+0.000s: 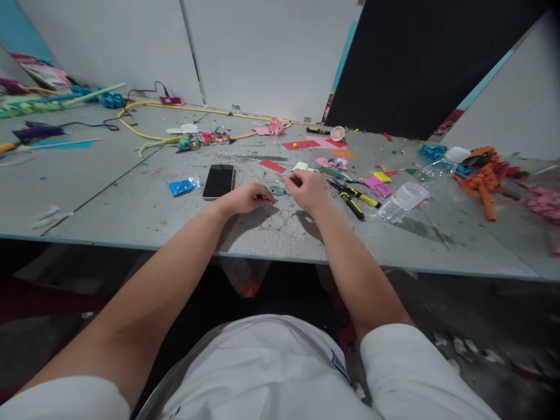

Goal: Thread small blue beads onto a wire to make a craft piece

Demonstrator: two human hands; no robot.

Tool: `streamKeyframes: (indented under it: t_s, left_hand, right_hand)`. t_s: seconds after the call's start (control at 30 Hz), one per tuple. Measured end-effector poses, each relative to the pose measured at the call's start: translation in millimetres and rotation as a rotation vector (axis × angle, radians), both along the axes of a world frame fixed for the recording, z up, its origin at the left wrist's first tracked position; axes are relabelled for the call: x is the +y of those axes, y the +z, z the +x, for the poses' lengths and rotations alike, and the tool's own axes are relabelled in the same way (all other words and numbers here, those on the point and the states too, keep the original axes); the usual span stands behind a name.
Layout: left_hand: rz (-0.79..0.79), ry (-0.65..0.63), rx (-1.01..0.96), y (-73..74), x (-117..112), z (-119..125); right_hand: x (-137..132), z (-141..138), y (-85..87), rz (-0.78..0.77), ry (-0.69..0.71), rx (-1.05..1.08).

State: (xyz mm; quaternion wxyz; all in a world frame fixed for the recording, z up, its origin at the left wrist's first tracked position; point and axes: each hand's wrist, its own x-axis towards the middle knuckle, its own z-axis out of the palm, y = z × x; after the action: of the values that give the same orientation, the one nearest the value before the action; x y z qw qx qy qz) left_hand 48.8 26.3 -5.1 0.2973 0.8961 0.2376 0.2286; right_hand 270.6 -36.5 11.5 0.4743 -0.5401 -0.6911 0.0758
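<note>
My left hand point(247, 198) rests on the grey table point(131, 204) with its fingers curled and pinched together. My right hand point(308, 189) sits just to its right, fingers also closed in a pinch. Between the two hands lies a small bluish clear piece point(277, 190), which both hands seem to touch; what exactly they grip is too small to make out. A black phone point(219, 181) lies face up just left of my left hand. Yellow-and-black pliers point(355, 198) lie right of my right hand.
A blue packet point(182, 186) lies left of the phone. A clear plastic bottle point(405, 199) lies on its side at the right. Coloured paper scraps point(332, 153), orange paper curls point(483, 175), a yellow cable point(184, 109) and a glue gun point(30, 132) are spread over the table.
</note>
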Motion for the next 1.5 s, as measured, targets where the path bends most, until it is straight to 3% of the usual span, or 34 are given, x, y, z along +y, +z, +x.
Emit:
streamKeyframes:
  t_s: [0.17,0.23,0.37,0.67,0.77,0.97,1.2,1.5]
  left_hand:
    - [0.152,0.142,0.147,11.1,-3.2,-7.9]
    - [0.109,0.181,0.241,17.6,-6.1,-12.9]
    - [-0.075,0.14,0.381,24.3,-8.2,-21.0]
    - [-0.032,0.17,0.256,19.8,-3.6,-15.3]
    - [-0.092,0.254,0.075,20.0,-9.3,-8.7]
    - [-0.474,0.282,-0.258,16.1,-19.3,4.6]
    - [-0.557,0.257,-0.307,17.8,-21.3,7.5]
    - [-0.654,0.324,-0.344,17.4,-22.1,7.8]
  right_hand:
    - [0.0,2.8,4.9,-0.073,-0.123,-0.003]
    - [0.5,3.6,4.7,-0.105,-0.14,-0.022]
    - [3.5,3.9,1.1,-0.138,-0.16,-0.028]
    - [5.9,5.6,-0.8,-0.091,-0.193,0.034]
    - [5.6,2.9,-3.5,-0.081,-0.079,0.035]
    - [6.7,-6.3,-15.0,-0.014,0.293,-0.059]
    - [14.8,-10.6,-24.3,0.042,0.32,-0.096]
    - [10.1,-12.5,-19.2,0.084,0.338,-0.017]
